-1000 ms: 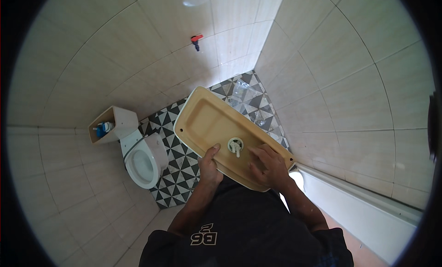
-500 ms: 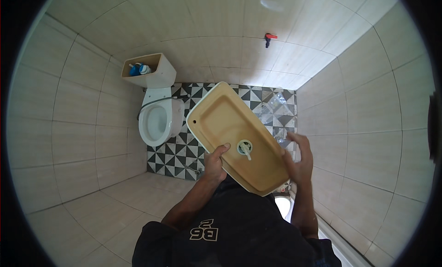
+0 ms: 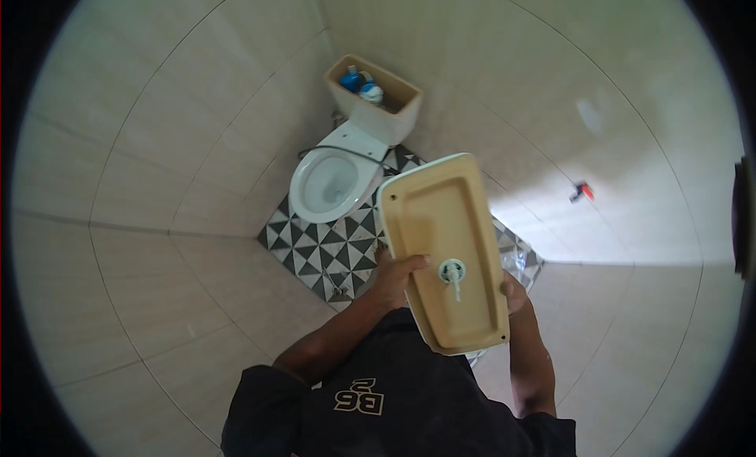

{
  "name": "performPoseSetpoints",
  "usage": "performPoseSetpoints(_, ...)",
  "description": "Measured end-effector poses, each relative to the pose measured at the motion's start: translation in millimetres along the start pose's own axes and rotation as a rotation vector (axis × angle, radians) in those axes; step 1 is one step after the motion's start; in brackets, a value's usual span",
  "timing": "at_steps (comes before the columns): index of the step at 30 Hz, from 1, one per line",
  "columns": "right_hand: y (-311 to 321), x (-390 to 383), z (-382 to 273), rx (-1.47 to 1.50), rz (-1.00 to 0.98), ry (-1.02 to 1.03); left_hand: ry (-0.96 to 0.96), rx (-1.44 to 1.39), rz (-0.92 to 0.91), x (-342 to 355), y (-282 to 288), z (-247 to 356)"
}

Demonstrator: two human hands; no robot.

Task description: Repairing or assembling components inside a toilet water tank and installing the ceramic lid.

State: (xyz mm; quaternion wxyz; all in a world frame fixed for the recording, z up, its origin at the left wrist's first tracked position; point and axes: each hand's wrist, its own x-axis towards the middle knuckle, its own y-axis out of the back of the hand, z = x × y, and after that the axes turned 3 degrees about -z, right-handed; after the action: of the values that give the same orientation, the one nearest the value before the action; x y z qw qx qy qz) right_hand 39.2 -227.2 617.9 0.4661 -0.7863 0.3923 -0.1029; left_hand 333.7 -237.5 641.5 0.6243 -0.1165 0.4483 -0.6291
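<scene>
The toilet tank lid (image 3: 441, 221) is held underside up in front of me, its tan unglazed inside facing me. A white plastic push-button fitting (image 3: 453, 274) sits in its middle, with a small stem poking out. My left hand (image 3: 398, 277) grips the lid's left edge, thumb over the rim and fingers underneath. At the right edge, my right hand (image 3: 513, 293) holds the lid, most of its fingers hidden beneath. Beyond the lid stands the white toilet (image 3: 335, 181) with its tank (image 3: 386, 114) uncovered; blue and white flush parts (image 3: 364, 85) show inside.
A grey hose (image 3: 346, 151) lies across the back of the toilet bowl. On the right wall is a red-handled valve (image 3: 583, 191). Clear plastic (image 3: 516, 260) lies on the black-and-white patterned floor (image 3: 323, 248). Tiled walls close in around the toilet.
My view has turned left toward the toilet. The right hand, apart from the lid's edge before, now holds it. The lid has swung to a more upright angle in view.
</scene>
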Motion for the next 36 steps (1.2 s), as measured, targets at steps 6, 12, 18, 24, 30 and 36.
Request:
performPoseSetpoints(6, -19, 112, -46, 0.011, -0.078, -0.02, 0.004, -0.009, 0.042, 54, -5, 83)
performPoseSetpoints(12, 13, 175, -67, 0.165, -0.2, -0.105, 0.011, -0.001, 0.078, 107, 14, 124)
performPoseSetpoints(18, 30, 215, -92, 0.127, -0.176, -0.023, 0.037, -0.048, 0.086, 148, 12, 141)
performPoseSetpoints(24, 84, 246, -129, 0.299, -0.259, -0.067, 0.029, -0.064, 0.052, 207, -12, 147)
performPoseSetpoints(30, 112, 279, -192, 0.086, -0.254, -0.086, -0.059, -0.116, 0.055, 253, -37, 148)
performPoseSetpoints(36, 138, 313, -231, 0.32, -0.209, -0.111, -0.116, -0.055, 0.062, 287, -61, 152)
